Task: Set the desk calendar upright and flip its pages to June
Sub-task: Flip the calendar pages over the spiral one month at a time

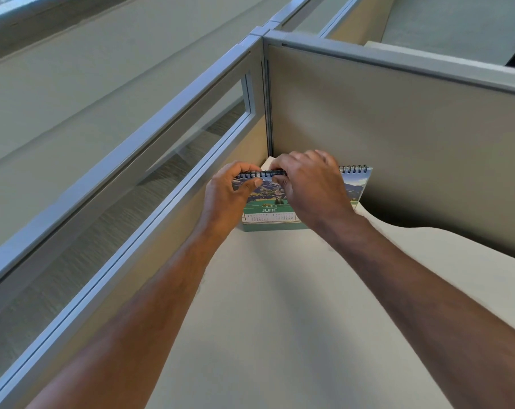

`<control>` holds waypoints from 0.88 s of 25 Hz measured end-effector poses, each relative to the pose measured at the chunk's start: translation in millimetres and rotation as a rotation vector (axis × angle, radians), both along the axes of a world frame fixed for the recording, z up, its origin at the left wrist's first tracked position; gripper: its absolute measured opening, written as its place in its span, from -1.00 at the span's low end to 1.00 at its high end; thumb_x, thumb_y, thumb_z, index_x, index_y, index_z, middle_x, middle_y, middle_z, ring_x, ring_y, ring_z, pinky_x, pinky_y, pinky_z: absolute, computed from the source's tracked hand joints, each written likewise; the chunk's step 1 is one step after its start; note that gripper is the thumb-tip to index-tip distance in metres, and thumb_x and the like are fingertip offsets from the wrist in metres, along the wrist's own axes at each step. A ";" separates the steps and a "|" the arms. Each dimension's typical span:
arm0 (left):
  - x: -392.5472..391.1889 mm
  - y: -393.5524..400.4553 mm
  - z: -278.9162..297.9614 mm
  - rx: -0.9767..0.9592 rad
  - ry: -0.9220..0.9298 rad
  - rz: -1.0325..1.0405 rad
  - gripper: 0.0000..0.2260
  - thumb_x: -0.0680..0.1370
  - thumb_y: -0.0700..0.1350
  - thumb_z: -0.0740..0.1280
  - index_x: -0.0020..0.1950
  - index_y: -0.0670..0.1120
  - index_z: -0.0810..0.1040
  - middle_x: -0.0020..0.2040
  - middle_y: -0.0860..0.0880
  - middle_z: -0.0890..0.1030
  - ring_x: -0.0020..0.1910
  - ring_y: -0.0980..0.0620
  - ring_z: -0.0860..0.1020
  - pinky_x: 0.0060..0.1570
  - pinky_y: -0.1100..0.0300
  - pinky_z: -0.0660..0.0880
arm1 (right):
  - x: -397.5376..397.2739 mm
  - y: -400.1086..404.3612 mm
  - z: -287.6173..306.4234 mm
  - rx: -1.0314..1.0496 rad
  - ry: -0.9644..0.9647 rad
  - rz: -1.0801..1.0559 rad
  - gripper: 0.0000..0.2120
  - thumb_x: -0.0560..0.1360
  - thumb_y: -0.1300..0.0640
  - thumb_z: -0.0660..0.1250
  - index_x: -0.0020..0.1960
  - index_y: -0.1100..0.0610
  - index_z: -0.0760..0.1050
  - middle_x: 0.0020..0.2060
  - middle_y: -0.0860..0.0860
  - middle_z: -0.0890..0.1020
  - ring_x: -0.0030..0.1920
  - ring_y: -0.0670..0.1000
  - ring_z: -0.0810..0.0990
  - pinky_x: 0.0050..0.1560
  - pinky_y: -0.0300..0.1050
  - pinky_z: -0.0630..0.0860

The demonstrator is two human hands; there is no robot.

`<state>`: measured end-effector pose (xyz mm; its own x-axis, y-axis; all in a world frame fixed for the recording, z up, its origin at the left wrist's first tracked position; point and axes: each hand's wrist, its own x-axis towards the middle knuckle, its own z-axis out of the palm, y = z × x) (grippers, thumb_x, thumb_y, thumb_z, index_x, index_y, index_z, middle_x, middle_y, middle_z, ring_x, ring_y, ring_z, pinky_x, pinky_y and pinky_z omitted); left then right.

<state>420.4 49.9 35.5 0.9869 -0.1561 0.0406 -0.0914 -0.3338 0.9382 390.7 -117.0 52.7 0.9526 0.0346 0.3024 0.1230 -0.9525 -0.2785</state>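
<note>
Office; cubicle partitions [398, 119] enclose desk [280, 320]

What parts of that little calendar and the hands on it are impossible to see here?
Head view only:
- Middle of the green spiral-bound desk calendar: covered by the right hand.
- Date numbers under JUNE: too small to read.
- Calendar's back and stand: face away from the camera.
- Right hand's fingertips: curled behind its own knuckles.
- Left hand: its palm hides the page's left edge.
</note>
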 end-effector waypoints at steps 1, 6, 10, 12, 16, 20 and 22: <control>1.9 2.0 -0.1 0.000 0.013 -0.005 -0.75 0.60 -0.20 0.43 0.00 0.19 0.60 0.13 -0.09 0.69 0.06 -0.07 0.73 0.03 -0.16 0.70 | 1.1 -0.2 -0.2 0.000 0.007 -0.003 -0.77 0.61 -0.01 0.32 0.24 0.00 0.57 0.10 -0.02 0.68 0.17 0.11 0.56 0.32 0.07 0.31; 8.8 5.0 1.4 0.028 0.068 -0.024 -0.87 0.60 -0.19 0.43 0.01 0.06 0.62 0.11 -0.12 0.70 0.07 -0.12 0.73 0.08 -0.22 0.68 | 1.8 -5.7 1.5 -0.029 0.012 0.009 -0.75 0.59 -0.04 0.35 0.24 -0.02 0.58 0.11 -0.02 0.69 0.19 0.11 0.55 0.36 0.09 0.26; 10.6 7.0 1.6 0.025 0.118 -0.036 -0.92 0.59 -0.16 0.44 0.06 -0.02 0.64 0.11 -0.10 0.70 0.08 -0.10 0.73 0.08 -0.19 0.69 | -2.6 -27.9 3.5 -0.063 0.008 -0.012 -0.73 0.57 -0.13 0.34 0.20 -0.06 0.60 0.11 -0.03 0.71 0.18 0.11 0.57 0.38 0.10 0.24; 12.5 7.9 2.5 0.005 0.135 -0.041 -0.92 0.58 -0.16 0.46 0.06 -0.05 0.66 0.09 -0.10 0.72 0.06 -0.10 0.74 0.09 -0.18 0.69 | -6.4 -45.4 7.1 -0.068 0.016 -0.037 -0.71 0.55 -0.18 0.34 0.18 -0.07 0.63 0.09 -0.03 0.72 0.17 0.12 0.59 0.38 0.11 0.24; 18.5 9.4 7.2 0.046 0.171 -0.013 -0.91 0.54 -0.14 0.50 -0.06 0.06 0.69 -0.01 -0.01 0.77 -0.02 -0.04 0.76 0.10 -0.13 0.69 | -13.8 -85.0 13.8 -0.043 0.068 -0.113 -0.69 0.51 -0.23 0.36 0.12 -0.09 0.68 0.08 -0.01 0.74 0.15 0.14 0.59 0.30 0.08 0.27; 21.9 9.4 8.5 0.192 0.124 0.010 -0.89 0.53 -0.08 0.52 0.05 0.03 0.74 -0.04 0.06 0.76 -0.03 0.02 0.75 0.05 0.01 0.68 | -22.8 -109.1 13.0 0.125 0.110 -0.217 -0.71 0.48 -0.20 0.43 0.12 -0.10 0.71 0.04 0.01 0.76 0.08 0.16 0.60 0.09 0.03 0.38; 22.6 8.2 10.6 0.200 0.129 0.000 -0.82 0.53 -0.11 0.51 0.13 -0.06 0.73 -0.04 0.06 0.73 -0.09 0.09 0.72 -0.02 0.17 0.67 | -23.8 -112.3 9.5 0.226 0.145 -0.257 -0.71 0.48 -0.16 0.46 0.13 -0.08 0.70 0.03 0.01 0.75 0.01 0.14 0.62 -0.05 -0.01 0.45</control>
